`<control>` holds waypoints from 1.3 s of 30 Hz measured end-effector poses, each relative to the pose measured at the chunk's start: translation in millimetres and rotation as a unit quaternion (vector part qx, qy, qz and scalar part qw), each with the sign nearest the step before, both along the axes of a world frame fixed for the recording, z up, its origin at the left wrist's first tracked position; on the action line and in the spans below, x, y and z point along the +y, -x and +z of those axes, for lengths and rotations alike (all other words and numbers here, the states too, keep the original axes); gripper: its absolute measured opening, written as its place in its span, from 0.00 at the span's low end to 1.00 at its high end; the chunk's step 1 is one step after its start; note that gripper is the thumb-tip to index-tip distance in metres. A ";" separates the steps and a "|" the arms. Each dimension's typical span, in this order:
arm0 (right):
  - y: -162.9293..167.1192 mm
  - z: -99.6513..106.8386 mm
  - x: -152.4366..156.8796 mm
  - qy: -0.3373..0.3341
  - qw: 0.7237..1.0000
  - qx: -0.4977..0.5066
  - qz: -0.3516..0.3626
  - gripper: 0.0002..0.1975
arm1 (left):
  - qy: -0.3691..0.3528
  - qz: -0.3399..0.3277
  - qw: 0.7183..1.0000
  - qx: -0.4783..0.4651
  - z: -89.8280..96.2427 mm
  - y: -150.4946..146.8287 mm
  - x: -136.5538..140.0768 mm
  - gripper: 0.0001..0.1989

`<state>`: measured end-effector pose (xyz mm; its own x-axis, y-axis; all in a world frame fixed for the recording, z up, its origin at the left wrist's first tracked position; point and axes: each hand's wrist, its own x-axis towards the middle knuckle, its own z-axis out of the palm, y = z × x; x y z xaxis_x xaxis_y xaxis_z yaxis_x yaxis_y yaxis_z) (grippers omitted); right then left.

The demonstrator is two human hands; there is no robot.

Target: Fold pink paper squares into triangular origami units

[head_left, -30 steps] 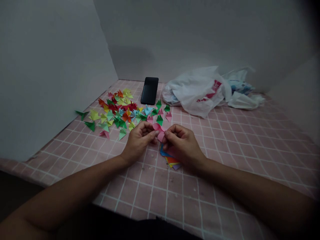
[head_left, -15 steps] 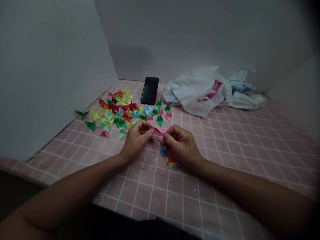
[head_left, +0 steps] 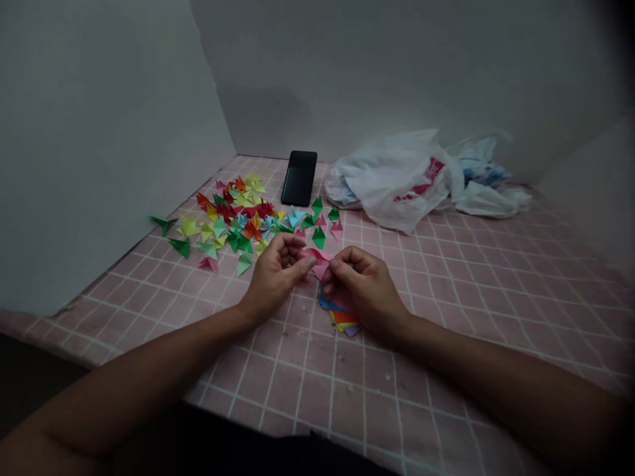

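Between my two hands is a small piece of pink folded paper (head_left: 320, 263), held above the table. My left hand (head_left: 281, 270) pinches its left side between thumb and fingers. On the other side, my right hand (head_left: 364, 285) grips the paper's right edge with thumb and forefinger. Partly hidden under my right hand lies a fanned stack of coloured paper sheets (head_left: 341, 318), with blue, orange, yellow and purple showing. Beyond my left hand, many small folded paper pieces (head_left: 233, 218) in red, green, yellow, blue and pink are heaped on the table.
A black phone (head_left: 299, 178) leans upright near the back wall. To its right lie crumpled white plastic bags (head_left: 391, 175). The pink checked tablecloth (head_left: 471, 284) covers the table, and a pale wall (head_left: 109, 145) rises along its left edge.
My left thumb has shifted slightly right along the pink paper, and the paper's upper edge has changed angle. Both hands still hold it; the view has moved a little.
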<state>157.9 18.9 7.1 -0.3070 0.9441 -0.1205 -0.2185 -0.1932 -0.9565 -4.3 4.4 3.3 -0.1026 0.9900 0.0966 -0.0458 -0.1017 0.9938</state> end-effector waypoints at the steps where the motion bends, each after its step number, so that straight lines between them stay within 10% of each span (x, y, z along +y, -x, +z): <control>1: -0.1 -0.2 -0.2 0.004 1.000 0.005 0.000 0.12 | -0.001 -0.005 1.000 -0.001 -0.9 -0.9 -0.2 0.17; 39: 0.7 -11.1 -3.6 0.057 0.991 0.061 0.101 0.14 | 0.096 -0.042 0.984 -0.142 -11.5 -3.8 0.0 0.17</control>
